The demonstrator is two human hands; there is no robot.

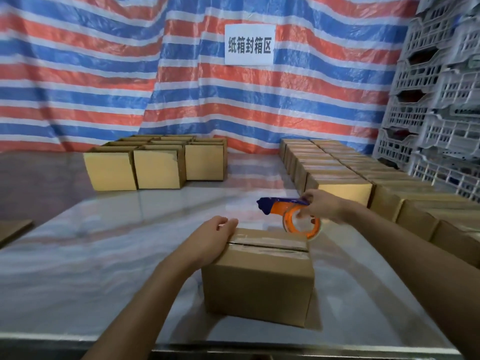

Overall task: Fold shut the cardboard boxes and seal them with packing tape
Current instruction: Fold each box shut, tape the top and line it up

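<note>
A brown cardboard box [259, 281] stands in front of me on the shiny metal table [104, 255], its top flaps folded down with clear tape along the middle seam. My left hand [210, 237] lies flat on the box's left top edge, fingers relaxed. My right hand [319, 206] grips an orange and blue tape dispenser [288, 211] holding a roll of clear tape, held just above the box's far right corner.
Several open-topped boxes [155, 165] sit at the back left. Rows of taped boxes [363, 183] run along the right side. Grey plastic crates [436, 100] are stacked at the far right. A striped tarp with a white sign [249, 45] hangs behind.
</note>
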